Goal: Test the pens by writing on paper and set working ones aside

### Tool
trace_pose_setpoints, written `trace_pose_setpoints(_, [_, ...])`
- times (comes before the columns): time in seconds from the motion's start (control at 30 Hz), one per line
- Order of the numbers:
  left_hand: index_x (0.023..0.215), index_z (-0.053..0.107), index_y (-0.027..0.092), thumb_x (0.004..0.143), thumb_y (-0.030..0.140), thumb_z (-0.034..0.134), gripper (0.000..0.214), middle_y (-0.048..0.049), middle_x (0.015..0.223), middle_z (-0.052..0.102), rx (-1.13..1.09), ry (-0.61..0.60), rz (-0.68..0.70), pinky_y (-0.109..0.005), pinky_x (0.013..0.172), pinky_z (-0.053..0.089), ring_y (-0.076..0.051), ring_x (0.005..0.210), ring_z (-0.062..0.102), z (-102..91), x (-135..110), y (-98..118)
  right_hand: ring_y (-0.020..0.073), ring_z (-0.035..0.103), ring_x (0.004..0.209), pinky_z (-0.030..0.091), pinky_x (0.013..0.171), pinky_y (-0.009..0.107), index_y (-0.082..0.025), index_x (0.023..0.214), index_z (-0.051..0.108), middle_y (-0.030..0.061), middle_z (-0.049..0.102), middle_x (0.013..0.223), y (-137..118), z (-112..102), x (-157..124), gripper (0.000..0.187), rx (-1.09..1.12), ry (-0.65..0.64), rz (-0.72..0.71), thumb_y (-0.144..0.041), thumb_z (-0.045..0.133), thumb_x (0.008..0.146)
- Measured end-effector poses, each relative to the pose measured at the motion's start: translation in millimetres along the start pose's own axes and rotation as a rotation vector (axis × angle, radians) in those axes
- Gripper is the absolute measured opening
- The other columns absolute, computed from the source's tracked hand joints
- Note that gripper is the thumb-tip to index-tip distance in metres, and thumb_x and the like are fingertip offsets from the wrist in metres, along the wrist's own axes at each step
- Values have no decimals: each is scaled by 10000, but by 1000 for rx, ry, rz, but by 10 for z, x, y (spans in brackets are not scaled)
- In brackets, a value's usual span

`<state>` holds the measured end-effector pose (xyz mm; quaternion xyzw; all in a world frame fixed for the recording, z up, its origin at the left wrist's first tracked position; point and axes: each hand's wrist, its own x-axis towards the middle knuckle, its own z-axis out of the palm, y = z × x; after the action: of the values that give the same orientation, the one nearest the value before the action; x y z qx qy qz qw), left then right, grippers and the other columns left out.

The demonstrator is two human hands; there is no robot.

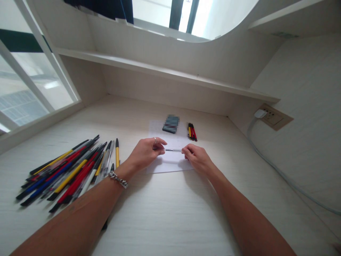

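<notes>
Left hand (pixel 145 153) and right hand (pixel 198 158) pinch opposite ends of a clear pen (pixel 175 150), level over white paper (pixel 167 166), mixed pen pile (pixel 70 174) at left, short pen row (pixel 191 131) and pixelated item (pixel 171 123) beyond, white plug (pixel 260 113) in wall socket (pixel 279 119), any print too small to read

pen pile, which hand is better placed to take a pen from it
Probably the left hand: it is nearer the pen pile, while the right hand sits farther off, past the left. Both are on a pen, though.
</notes>
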<state>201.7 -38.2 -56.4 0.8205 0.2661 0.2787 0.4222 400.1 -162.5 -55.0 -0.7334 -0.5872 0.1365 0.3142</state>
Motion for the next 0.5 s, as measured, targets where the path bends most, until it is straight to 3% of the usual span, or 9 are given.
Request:
trace_pose_setpoints(0.1, [1017, 703, 208, 749, 211, 685, 269, -24, 855, 746, 17, 16, 10, -291, 783, 541, -166, 797, 692, 14, -4, -13, 153, 589, 702, 403, 663, 268, -197, 795, 642, 14, 680, 764, 15, 9, 4, 273, -27, 31, -33, -342, 459, 936])
trace_pose_setpoints(0.27, [1039, 695, 210, 759, 224, 681, 281, -39, 907, 741, 45, 30, 35, -301, 802, 534, -173, 826, 687, 51, -15, 0, 269, 558, 1081, 406, 939, 398, -168, 1123, 629, 129, 654, 1157, -102, 17, -38, 264, -259, 255, -245, -298, 535, 914])
trace_pose_setpoints(0.4, [1059, 677, 218, 758, 202, 678, 301, -29, 898, 743, 48, -7, 68, -313, 833, 536, -181, 844, 698, 86, -46, 57, 275, 559, 1076, 414, 938, 421, -196, 1211, 565, 118, 653, 1168, -303, 124, -111, 331, -313, 168, -410, -203, 578, 880])
trace_pose_setpoints(0.5, [1048, 664, 220, 769, 218, 678, 279, -19, 919, 747, -5, -48, 83, -308, 843, 539, -181, 868, 702, 106, -70, 118, 256, 607, 963, 452, 824, 375, -189, 1190, 551, 113, 686, 1058, -380, 231, -143, 288, -313, 105, -354, -175, 511, 906])
